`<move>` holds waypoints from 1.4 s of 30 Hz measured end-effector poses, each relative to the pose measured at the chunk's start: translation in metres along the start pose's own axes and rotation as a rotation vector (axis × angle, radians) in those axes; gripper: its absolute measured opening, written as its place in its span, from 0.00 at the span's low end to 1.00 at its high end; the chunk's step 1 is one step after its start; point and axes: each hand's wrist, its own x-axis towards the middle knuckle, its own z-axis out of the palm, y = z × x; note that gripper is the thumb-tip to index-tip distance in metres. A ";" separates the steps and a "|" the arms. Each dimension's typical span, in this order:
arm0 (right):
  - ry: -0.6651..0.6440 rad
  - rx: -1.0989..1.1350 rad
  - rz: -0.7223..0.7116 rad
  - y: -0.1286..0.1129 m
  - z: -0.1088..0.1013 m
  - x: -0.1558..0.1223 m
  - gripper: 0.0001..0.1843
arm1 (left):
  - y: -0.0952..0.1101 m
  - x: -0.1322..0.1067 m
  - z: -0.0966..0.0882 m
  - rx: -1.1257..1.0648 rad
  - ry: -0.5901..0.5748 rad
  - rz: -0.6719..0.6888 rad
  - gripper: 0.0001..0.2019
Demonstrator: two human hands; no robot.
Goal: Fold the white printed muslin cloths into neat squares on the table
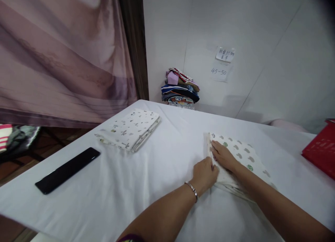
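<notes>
Bare table (pixel 167 158) is left free beside the left hand (pixel 205 174). Farther left, a folded cloth (pixel 129 129) is met.

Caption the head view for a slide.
Left hand and right hand rest on a folded patterned cloth on the white table.

A folded white cloth (pixel 243 153) with grey-green prints lies flat on the table (pixel 167 147), seemingly layered.

Looks like a makeshift cloth-folding workroom, not really a home. There's a desk (pixel 157 172) under a white sheet, a stack of folded fabrics (pixel 180 88) against the bare wall, handwritten paper notes (pixel 225 55) taped up, and a pink curtain (pixel 60 53).
</notes>
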 end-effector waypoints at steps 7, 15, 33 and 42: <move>-0.051 -0.114 0.122 0.005 -0.001 0.031 0.27 | 0.000 0.000 0.001 0.006 -0.017 -0.017 0.09; -0.102 -0.062 0.141 0.006 0.003 0.034 0.28 | 0.001 0.001 0.000 0.030 -0.027 -0.018 0.09; -0.033 0.405 0.948 0.085 -0.083 -0.121 0.48 | 0.000 -0.001 -0.001 -0.032 -0.053 -0.033 0.09; -0.189 0.884 0.915 0.077 -0.093 -0.127 0.49 | 0.003 -0.004 -0.006 -0.133 -0.020 -0.075 0.08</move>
